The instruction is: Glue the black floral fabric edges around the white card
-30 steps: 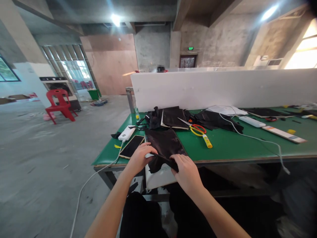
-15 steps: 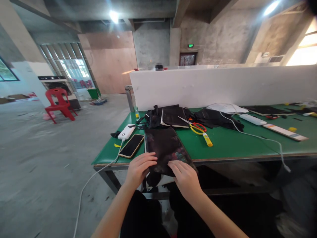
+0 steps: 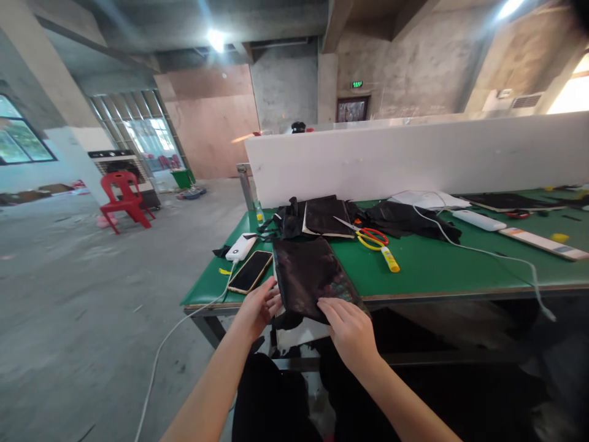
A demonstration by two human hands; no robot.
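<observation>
A dark book-like item point(image 3: 313, 273) with a faint floral pattern lies at the front edge of the green table point(image 3: 442, 264), its near end jutting over the edge. At its left near corner is my left hand point(image 3: 260, 307), fingers apart and palm turned inward. My right hand point(image 3: 347, 325) grips the near right part of the same item, fingers on top and thumb hidden below. Black material point(image 3: 288, 320) hangs under the near left corner.
Left of the item lie a phone point(image 3: 251, 271) and a white power bank point(image 3: 242, 247) with a cable. Behind are a black-covered book point(image 3: 327, 216), scissors point(image 3: 368, 237), a glue stick point(image 3: 391, 259) and black cloth point(image 3: 405, 221). A white partition point(image 3: 391, 162) stands behind.
My left hand has moved off the item's top to its left edge. My right hand stays on the near right part. The view has shifted slightly to the left.
</observation>
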